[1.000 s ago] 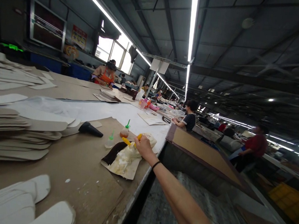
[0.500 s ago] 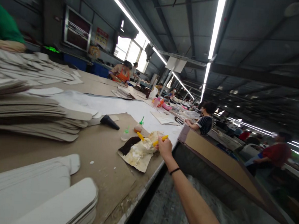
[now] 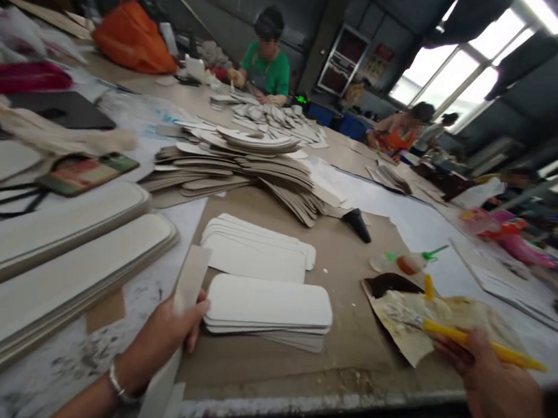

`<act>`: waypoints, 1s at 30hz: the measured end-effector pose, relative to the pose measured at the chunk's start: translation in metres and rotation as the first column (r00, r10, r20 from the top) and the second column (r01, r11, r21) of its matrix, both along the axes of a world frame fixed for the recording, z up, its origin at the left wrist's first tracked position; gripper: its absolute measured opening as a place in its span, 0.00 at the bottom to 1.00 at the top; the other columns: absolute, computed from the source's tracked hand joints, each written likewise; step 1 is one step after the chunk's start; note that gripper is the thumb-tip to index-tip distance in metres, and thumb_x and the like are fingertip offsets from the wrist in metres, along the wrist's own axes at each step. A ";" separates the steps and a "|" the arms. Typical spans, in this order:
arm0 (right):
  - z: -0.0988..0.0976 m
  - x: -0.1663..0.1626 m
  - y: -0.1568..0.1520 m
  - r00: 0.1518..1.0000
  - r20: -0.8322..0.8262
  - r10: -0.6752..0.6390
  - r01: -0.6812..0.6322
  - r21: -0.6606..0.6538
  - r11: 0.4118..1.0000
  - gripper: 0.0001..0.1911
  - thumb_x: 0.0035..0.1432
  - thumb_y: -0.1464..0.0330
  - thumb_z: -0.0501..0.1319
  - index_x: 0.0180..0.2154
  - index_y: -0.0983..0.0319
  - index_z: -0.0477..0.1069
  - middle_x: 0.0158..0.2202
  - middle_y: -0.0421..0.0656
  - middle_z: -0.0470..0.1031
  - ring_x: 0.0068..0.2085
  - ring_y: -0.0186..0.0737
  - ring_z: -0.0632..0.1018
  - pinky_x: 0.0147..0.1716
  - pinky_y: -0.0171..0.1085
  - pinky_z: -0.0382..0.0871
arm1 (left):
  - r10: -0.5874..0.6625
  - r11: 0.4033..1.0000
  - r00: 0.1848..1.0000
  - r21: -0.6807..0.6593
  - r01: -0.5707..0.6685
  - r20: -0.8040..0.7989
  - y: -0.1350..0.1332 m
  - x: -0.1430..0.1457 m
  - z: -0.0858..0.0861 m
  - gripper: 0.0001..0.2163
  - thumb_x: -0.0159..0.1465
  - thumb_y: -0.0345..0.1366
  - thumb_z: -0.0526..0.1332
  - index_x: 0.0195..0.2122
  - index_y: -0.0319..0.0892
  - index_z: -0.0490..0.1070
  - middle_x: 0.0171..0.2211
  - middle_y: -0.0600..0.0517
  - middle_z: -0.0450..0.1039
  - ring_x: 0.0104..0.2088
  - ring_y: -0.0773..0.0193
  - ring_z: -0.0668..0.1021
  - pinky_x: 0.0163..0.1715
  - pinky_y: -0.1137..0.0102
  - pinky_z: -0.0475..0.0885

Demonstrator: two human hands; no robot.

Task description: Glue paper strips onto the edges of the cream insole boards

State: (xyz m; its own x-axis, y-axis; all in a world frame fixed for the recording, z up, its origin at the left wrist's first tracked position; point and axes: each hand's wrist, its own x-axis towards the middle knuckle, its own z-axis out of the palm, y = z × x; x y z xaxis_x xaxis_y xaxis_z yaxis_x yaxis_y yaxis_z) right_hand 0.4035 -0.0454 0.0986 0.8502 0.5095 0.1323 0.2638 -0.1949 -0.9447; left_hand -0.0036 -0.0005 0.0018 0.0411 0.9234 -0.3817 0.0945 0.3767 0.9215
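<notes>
Since half a second ago my view has swung to the left, and the left hand (image 3: 167,331) has come into sight with a pale strip (image 3: 191,282), while the right hand (image 3: 491,367) keeps hold of its yellow-handled tool (image 3: 511,355). Nearest me, the two hands are well apart. I see the left thumb and fingers pinched around the strip, which sticks up above the grip and stands just beside the left end of a neat stack of white pieces (image 3: 268,302). Over on my right, the other hand's fingers are wrapped about the tool, its far end reaching the paste-smeared sheet (image 3: 412,349); blur keeps me from telling how firmly it touches. A second yellow handle (image 3: 428,286) juts up by the paste. Just beyond the neat stack lies a fanned set of white pieces (image 3: 257,252), on brown paper (image 3: 340,358) spread over the table (image 3: 378,199). Past the smeared sheet I find a green-tipped bottle (image 3: 410,263), and to its left a black cone (image 3: 357,225) on its side. Farther off rises a big layered pile (image 3: 238,169), and behind it sits a person in green (image 3: 278,73).
</notes>
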 end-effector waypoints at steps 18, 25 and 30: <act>-0.031 -0.215 0.028 0.765 -0.162 0.623 -0.638 -0.054 0.769 0.16 0.54 0.57 0.60 0.35 0.64 0.68 0.23 0.40 0.73 0.24 0.35 0.75 0.27 0.34 0.72 | -0.192 0.976 0.976 -0.079 0.201 0.107 0.006 -0.005 0.016 0.11 0.53 0.45 0.56 0.28 0.42 0.60 0.13 0.60 0.64 0.16 0.68 0.67 0.19 0.74 0.64; -0.030 -0.232 0.030 0.746 -0.127 0.653 -0.665 -0.097 0.741 0.16 0.54 0.56 0.59 0.32 0.63 0.67 0.22 0.40 0.73 0.24 0.37 0.76 0.25 0.34 0.73 | -0.224 0.970 0.973 -0.085 0.229 0.056 0.005 -0.006 0.024 0.11 0.51 0.46 0.55 0.26 0.44 0.59 0.13 0.59 0.64 0.18 0.65 0.69 0.22 0.71 0.66; -0.033 -0.189 0.027 0.862 0.122 0.492 -0.458 -0.228 0.859 0.19 0.51 0.52 0.59 0.33 0.63 0.68 0.23 0.42 0.73 0.24 0.40 0.76 0.24 0.36 0.72 | -0.242 0.969 0.970 -0.053 0.241 -0.010 0.003 -0.007 0.019 0.12 0.53 0.49 0.53 0.26 0.45 0.60 0.13 0.58 0.66 0.20 0.62 0.71 0.25 0.69 0.67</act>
